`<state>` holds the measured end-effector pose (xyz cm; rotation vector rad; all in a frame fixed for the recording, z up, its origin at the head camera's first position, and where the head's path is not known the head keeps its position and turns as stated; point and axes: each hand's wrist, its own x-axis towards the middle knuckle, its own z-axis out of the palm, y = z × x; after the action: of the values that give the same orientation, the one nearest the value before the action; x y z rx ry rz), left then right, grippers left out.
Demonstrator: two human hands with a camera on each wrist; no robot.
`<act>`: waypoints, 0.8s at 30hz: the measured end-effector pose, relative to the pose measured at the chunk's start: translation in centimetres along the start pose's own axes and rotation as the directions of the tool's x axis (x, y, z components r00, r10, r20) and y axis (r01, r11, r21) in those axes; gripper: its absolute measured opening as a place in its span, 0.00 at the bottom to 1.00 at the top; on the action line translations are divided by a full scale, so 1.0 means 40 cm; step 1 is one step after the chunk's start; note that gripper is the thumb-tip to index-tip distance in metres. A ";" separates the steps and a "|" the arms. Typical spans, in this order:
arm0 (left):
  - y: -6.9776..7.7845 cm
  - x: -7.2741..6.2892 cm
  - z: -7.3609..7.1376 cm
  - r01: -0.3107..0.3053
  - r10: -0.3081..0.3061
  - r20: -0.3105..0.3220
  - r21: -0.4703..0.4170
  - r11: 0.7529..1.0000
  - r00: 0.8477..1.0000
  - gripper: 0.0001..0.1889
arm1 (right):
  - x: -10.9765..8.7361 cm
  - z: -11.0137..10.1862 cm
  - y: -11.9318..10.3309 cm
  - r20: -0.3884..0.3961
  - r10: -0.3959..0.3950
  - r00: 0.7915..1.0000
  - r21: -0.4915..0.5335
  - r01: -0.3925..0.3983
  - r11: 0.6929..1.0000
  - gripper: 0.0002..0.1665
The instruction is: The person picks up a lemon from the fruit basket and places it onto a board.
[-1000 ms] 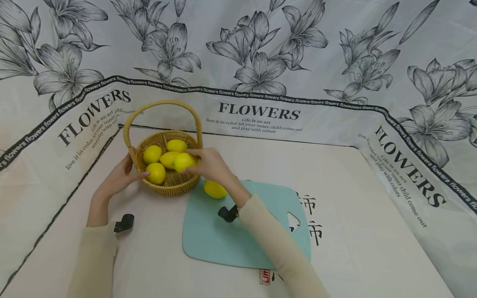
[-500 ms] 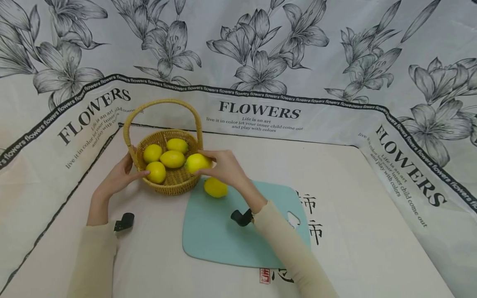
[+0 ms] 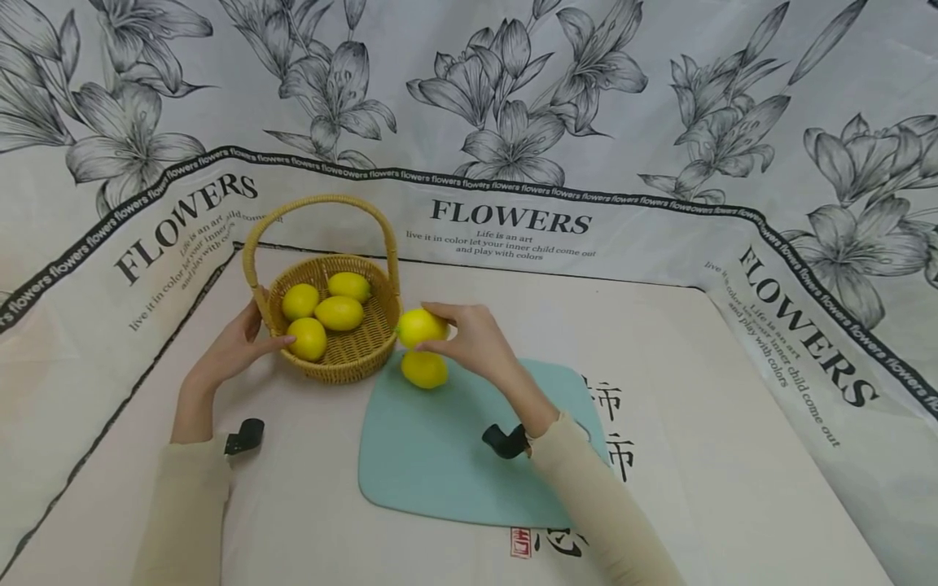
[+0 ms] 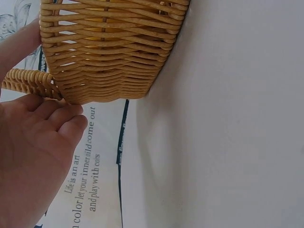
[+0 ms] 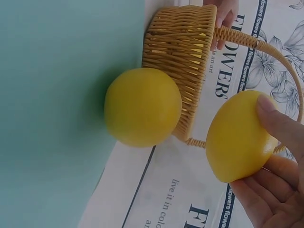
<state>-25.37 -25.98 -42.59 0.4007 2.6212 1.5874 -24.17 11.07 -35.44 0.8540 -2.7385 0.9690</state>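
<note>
A flower-printed cloth hangs behind the white table, where a blue-green board lies flat. Just beside the board's far left corner stands a wicker basket. The left hand holds the basket by its left side, thumb over the rim and fingers against the outside. The right hand has its thumb and fingers clamped on a held lemon, outside the basket and just right of its rim. The board lemon rests near that far left corner of the board, on the near side of the held lemon, with the right hand much the closer of the two hands. The held lemon's long axis runs roughly crosswise, its green tip toward the basket. Four lemons lie inside the basket. From the head, the held lemon and the board lemon seem almost to meet; the right wrist view shows a plain gap between them, and the held lemon clear of the board. Only the left wrist view shows the left fingertips under the foot of the handle.
</note>
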 end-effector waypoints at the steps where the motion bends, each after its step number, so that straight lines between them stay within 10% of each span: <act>1: 0.000 0.000 0.000 0.000 0.000 0.000 0.002 1.000 1.000 0.51 | -0.005 -0.003 0.002 -0.002 0.000 1.000 -0.007 0.000 1.000 0.35; 24: -0.004 0.002 -0.002 0.005 -0.005 0.002 0.005 1.000 1.000 0.51 | -0.128 -0.042 0.085 -0.027 0.126 0.992 -0.032 -0.127 0.991 0.36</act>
<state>-25.52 -26.11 -42.69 0.3955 2.6237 1.5785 -21.89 16.66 -37.43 0.6646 -2.8081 0.9442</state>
